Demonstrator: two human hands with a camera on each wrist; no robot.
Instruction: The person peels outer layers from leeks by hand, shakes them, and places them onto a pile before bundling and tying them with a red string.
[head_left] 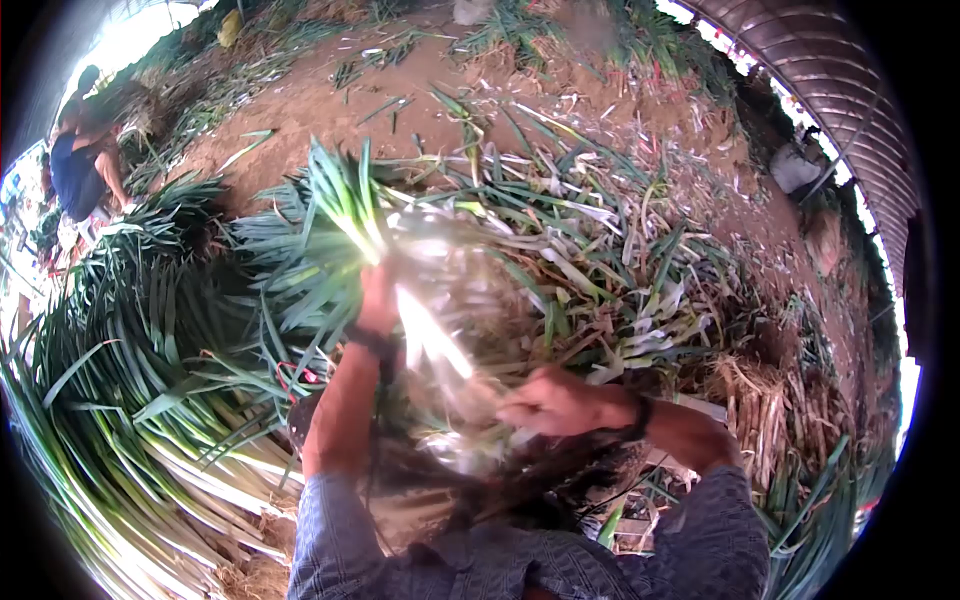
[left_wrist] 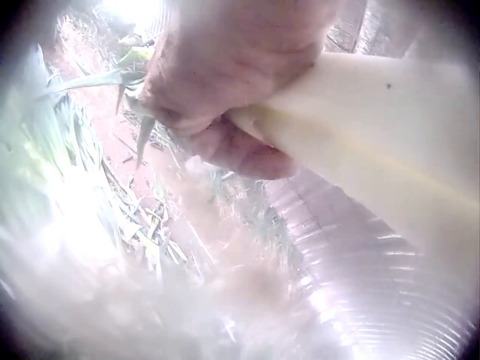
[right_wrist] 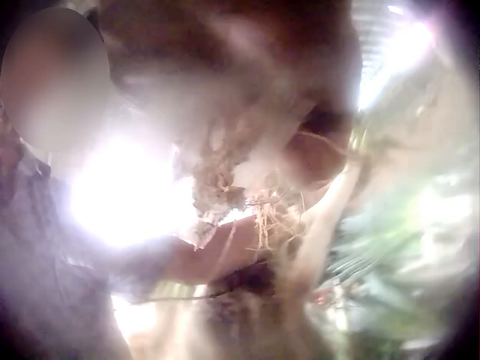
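Note:
My left hand (head_left: 378, 298) grips a long leek (head_left: 432, 335), its green leaves fanning out above the fist and its white shaft slanting down to the right. Up close in the left wrist view, curled fingers of the left hand (left_wrist: 232, 82) wrap the leek's pale shaft (left_wrist: 375, 127). At the shaft's lower end my right hand (head_left: 562, 402) has its fingers curled at the roots. Motion blurs the right wrist view, where the right hand (right_wrist: 247, 67) appears to pinch the root end, with thin roots (right_wrist: 262, 214) below its fingers.
A large pile of leeks (head_left: 150, 420) lies at the left. Loose trimmings (head_left: 600, 260) cover the ground ahead and to the right. More bundled stalks (head_left: 760, 420) are at the far right. A person (head_left: 85, 165) sits at the back left, under a curved roof (head_left: 810, 60).

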